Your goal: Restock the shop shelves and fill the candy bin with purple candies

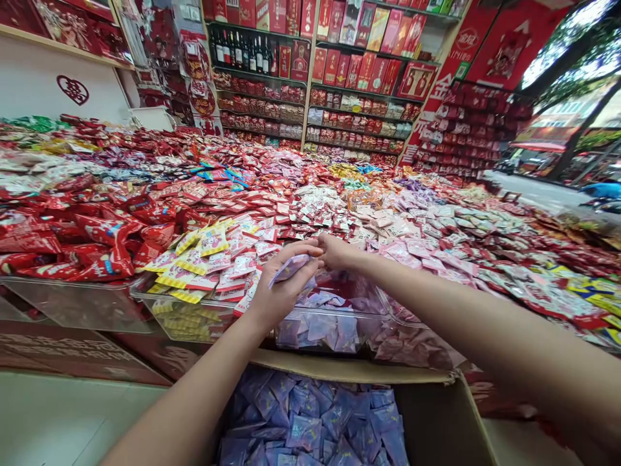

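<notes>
My left hand is wrapped round small purple candy packets, above the clear plastic bin. Close against its fingertips, my right hand is curled closed; what it pinches, if anything, is hidden. Beneath both hands, a clear bin holds a low layer of purple packets behind its front wall. An open cardboard box stands below, with many more purple packets inside.
Yellow-and-white packets heap up left of the bin, beside shiny red bags. Pink packets lie to the right. Shelves at the back carry wine bottles and red boxes. Pale floor tiles show at lower left.
</notes>
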`<state>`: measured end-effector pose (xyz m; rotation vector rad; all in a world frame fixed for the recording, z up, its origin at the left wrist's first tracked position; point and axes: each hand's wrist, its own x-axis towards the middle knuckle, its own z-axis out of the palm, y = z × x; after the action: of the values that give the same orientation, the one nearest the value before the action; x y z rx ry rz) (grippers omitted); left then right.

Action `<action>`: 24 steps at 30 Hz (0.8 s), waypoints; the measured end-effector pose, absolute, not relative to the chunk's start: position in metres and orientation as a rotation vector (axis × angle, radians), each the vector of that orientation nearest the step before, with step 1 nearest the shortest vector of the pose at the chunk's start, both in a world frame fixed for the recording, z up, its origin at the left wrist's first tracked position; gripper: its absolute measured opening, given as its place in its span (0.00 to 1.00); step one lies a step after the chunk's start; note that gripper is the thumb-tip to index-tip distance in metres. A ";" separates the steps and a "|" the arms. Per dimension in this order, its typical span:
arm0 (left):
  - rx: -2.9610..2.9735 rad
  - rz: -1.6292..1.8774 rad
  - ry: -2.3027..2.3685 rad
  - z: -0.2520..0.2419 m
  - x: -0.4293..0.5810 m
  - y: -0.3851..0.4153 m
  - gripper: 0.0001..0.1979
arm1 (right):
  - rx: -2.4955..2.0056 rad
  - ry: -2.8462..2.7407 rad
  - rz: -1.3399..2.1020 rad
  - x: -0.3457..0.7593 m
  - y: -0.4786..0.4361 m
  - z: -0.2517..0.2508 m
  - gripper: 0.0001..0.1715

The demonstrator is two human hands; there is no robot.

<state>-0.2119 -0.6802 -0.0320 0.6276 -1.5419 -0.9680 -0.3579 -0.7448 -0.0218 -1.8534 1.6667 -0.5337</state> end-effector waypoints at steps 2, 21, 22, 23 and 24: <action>0.640 -1.044 -1.512 -0.034 -0.212 -0.680 0.07 | -1.795 1.663 -0.571 -0.372 -0.739 -0.012 0.21; 0.716 -0.989 -1.617 -0.033 -0.211 -0.685 0.07 | -0.950 1.787 -1.487 -0.575 -0.621 0.033 0.10; 0.727 -0.974 -1.632 -0.033 -0.211 -0.686 0.07 | -0.892 1.765 -1.520 -0.575 -0.620 0.029 0.13; 0.737 -0.957 -1.648 -0.033 -0.210 -0.686 0.07 | -0.854 1.738 -1.543 -0.575 -0.619 0.025 0.17; 0.746 -0.936 -1.666 -0.032 -0.210 -0.686 0.07 | -0.838 1.711 -1.548 -0.575 -0.618 0.022 0.22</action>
<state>-0.2096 -0.6860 -0.0325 0.7457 -1.6658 -0.9362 -0.5750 -0.6178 0.0223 -0.8379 1.7108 -1.5483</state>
